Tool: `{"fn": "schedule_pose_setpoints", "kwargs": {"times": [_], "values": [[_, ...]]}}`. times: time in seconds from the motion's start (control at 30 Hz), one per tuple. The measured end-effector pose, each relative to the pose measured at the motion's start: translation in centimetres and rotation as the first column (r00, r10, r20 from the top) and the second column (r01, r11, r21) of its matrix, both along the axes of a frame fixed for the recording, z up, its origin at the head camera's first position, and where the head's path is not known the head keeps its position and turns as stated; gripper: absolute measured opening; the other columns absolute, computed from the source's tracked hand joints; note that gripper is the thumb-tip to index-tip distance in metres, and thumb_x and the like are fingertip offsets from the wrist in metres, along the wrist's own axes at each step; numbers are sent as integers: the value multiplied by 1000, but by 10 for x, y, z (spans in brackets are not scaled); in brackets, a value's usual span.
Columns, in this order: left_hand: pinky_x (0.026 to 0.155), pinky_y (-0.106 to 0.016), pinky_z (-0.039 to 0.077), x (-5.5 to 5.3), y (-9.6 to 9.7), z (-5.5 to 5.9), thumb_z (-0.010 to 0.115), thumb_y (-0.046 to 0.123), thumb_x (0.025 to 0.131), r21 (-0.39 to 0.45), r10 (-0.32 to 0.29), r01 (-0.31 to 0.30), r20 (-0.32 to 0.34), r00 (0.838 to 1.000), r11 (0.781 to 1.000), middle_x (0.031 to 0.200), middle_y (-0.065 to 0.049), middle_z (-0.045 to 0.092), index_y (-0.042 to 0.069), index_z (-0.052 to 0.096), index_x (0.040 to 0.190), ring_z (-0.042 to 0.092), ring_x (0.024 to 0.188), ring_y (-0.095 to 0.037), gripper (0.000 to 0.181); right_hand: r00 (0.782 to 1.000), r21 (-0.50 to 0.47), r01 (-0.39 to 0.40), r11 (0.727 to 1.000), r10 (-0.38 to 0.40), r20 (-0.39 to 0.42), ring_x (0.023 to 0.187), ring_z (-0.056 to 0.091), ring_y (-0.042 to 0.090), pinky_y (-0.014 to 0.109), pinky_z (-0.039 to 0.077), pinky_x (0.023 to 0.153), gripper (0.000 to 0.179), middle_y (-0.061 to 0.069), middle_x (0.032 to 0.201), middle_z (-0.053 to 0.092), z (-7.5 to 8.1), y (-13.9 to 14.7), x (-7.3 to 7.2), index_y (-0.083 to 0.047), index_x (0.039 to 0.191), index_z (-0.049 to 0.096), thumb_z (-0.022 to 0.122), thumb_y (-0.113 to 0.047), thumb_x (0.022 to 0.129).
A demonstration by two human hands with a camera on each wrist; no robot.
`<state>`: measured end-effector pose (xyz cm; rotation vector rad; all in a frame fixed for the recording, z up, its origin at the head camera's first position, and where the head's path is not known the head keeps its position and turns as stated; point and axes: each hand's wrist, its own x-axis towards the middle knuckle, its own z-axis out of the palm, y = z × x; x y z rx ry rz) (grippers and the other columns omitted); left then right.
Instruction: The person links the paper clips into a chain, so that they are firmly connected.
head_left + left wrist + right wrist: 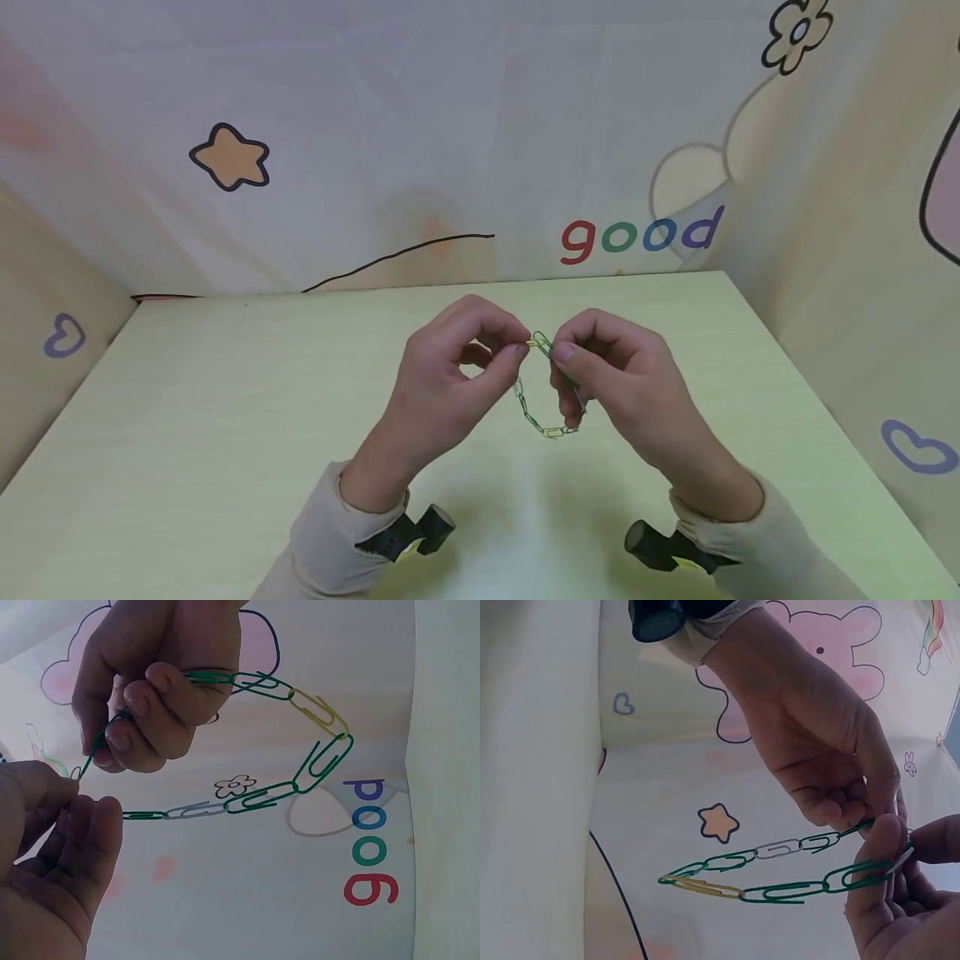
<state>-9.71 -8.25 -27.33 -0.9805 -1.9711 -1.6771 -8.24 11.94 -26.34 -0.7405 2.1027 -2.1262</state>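
A chain of linked paper clips (553, 432), green with a few yellow and silver ones, hangs in a loop between the two hands, above the table. The left hand (457, 375) pinches a yellow paper clip (532, 342) between thumb and index finger. Opposite it, the right hand (626, 379) pinches a green paper clip (542, 340), whose free end overlaps the yellow one in the head view. More of the chain passes behind the right hand's curled lower fingers, as the left wrist view shows. In the right wrist view, fingers partly hide the pinched clips.
Underneath is a pale green table (225, 442). A printed cloth backdrop (420, 125) with a star, flowers and the word "good" rises behind it and along both sides. Each sleeve cuff (330, 533) carries a small black wrist camera (435, 528).
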Motion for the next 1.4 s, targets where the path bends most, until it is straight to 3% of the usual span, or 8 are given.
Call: {"fn": "schedule_pose_setpoints", "kwargs": {"times": [0.2,0.4,0.67,0.77,1.1,1.17,1.23,1.4], "values": [[65,-32,56,2,3,-2,65,-6,89,1,0,0,-5,1000,1000,90,2,63,5,67,95,60,78,-13,13,983,-22,-149,989,150,109,56,55,25,37,54,52,11,12,75,54,-4,0,-2,0,92,56,53,-4,101],[67,-32,57,2,6,-3,66,-7,90,16,-62,63,-12,998,998,91,-1,65,3,69,97,61,77,-14,13,964,-56,-237,970,242,105,56,57,26,38,55,53,9,13,76,56,-6,0,-5,-1,92,58,53,0,99],[73,-30,58,1,2,-4,62,-11,90,-34,-83,80,-108,991,996,93,-4,65,0,68,98,60,80,-13,15,989,-54,-127,990,131,66,53,57,26,37,56,53,18,12,77,59,-3,5,-5,0,88,63,51,0,101],[76,-26,57,1,1,-3,62,-11,90,-88,-65,50,-175,982,995,94,-3,64,1,67,98,60,83,-12,16,994,-43,-98,994,100,52,53,58,27,38,55,52,18,13,76,61,-2,5,-5,0,87,64,53,-1,101],[72,-20,49,-4,-3,-2,64,-12,91,-234,-23,-75,-391,920,969,93,-4,61,1,66,98,59,81,-14,15,999,-36,11,999,-9,52,52,54,27,36,54,51,16,15,76,61,-3,2,-3,-2,87,65,57,-5,101],[70,-19,50,-3,-3,-4,63,-13,90,-262,-10,-116,-438,899,958,93,-5,61,1,66,98,59,78,-14,16,998,-44,33,998,-31,60,52,53,25,35,53,50,16,14,77,61,-5,0,-2,-2,88,66,57,-5,101],[66,-19,51,-3,-1,-5,61,-14,89,-302,18,-206,-526,850,931,93,-6,61,1,65,97,60,76,-15,17,996,-47,62,997,-59,64,52,52,25,35,53,49,16,14,77,61,-7,-2,-1,-1,89,66,57,-6,101],[55,-17,46,-1,4,-8,51,-15,87,-329,55,-448,-753,656,831,89,-6,60,2,60,93,58,73,-16,20,988,-2,134,991,-134,75,52,50,26,34,51,49,18,18,78,60,-9,-3,-2,2,90,65,57,-9,102]]}}
